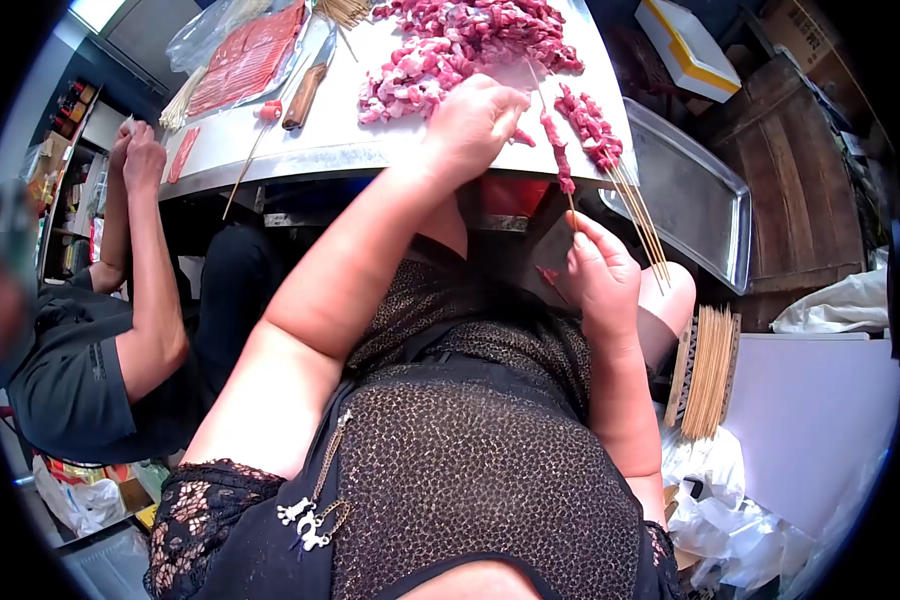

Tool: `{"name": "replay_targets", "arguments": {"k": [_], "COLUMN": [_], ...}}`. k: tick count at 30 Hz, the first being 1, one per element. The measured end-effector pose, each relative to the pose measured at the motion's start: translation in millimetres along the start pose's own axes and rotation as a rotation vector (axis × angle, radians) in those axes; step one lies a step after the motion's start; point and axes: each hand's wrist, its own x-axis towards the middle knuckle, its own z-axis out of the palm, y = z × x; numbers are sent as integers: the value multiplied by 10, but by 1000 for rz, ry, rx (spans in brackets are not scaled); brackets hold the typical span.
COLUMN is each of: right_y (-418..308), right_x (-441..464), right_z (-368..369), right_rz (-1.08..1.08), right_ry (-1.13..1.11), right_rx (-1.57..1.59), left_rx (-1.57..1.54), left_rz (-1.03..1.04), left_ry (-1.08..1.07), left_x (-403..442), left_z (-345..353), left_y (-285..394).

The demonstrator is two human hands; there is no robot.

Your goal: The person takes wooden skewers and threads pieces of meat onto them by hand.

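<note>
My right hand point(605, 262) pinches the lower end of a wooden skewer. Red meat pieces point(558, 150) are threaded along this skewer, whose bare tip points up over the white table point(315, 140). My left hand point(475, 118) is closed just left of the skewer, beside the big heap of cut pink meat point(470, 45); what its fingertips hold, if anything, is hidden. A small meat piece point(521, 136) lies below those fingers. Several loaded skewers point(590, 122) rest together at the table's right edge, their bare sticks point(642, 222) jutting out toward me.
At the left sits another person point(90, 370), both hands raised. A wooden-handled knife point(305, 95), sliced meat point(245, 65) and a single skewer point(245, 165) are on the table's left. To the right are a metal tray point(695, 190) and bundled bare skewers point(710, 370).
</note>
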Motion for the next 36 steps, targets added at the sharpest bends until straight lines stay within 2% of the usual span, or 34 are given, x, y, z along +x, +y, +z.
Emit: {"name": "replay_targets", "arguments": {"k": [1,3,5,7,9,10,14,15,17,18,19,21,22,25,27,29,31,33,34,35,36], "right_y": [-4,-1,7,18,32,27,16,12,31,48,54,30,22,7,6,30,14,27,43,58,69], "right_x": [-3,-17,-27,-37,-35,-33,-36,-29,-22,-25,-12,-22,-26,-45,-55,-78,-98,-104,-102,-104,-113], "right_z": [-30,-69,-61,-68,-90,-94,-109,-116,-109,-112,-108,-93,-85,-79,-100,-143,-148,-129,-109,-87,-58], "right_rz": [-3,39,32,24,11,8,-4,12,16,9,-2,0,-2,-1,-1,-28,-16,-6,-2,2,15], "right_ry": [5,29,36,48,41,42,51,41,50,57,64,67,77,88,93,84,59,24,-10,-46,-60], "right_rx": [-1,17,9,3,-13,-13,-25,2,-12,-3,7,0,-1,5,13,-5,5,18,-9,-37,-42], "left_rx": [420,530,705,607,224,224,-546,-545,-188,-119,-117,720,612,785,767,619,337,-356,-630,-626,-845], "left_rz": [148,111,17,91,-183,-180,-538,-542,-314,-306,-304,238,20,-371,-301,-295,-271,-558,-590,-591,-597], "left_ry": [-24,-77,-224,-133,-131,-130,-3,2,115,3,6,286,58,-370,-314,-353,-188,-13,41,48,114], "left_x": [33,56,134,146,203,220,151,142,143,187,206,226,283,412,404,391,338,215,178,130,81], "left_z": [-47,-23,-48,-82,-141,-189,-382,-379,-354,-379,-362,-252,-236,-43,-22,-123,-213,-264,-257,-237,-219], "left_y": [-33,-1,77,27,-30,-61,-197,-205,-206,-199,-180,-117,-27,85,-29,-20,-55,8,14,-2,-8]}}
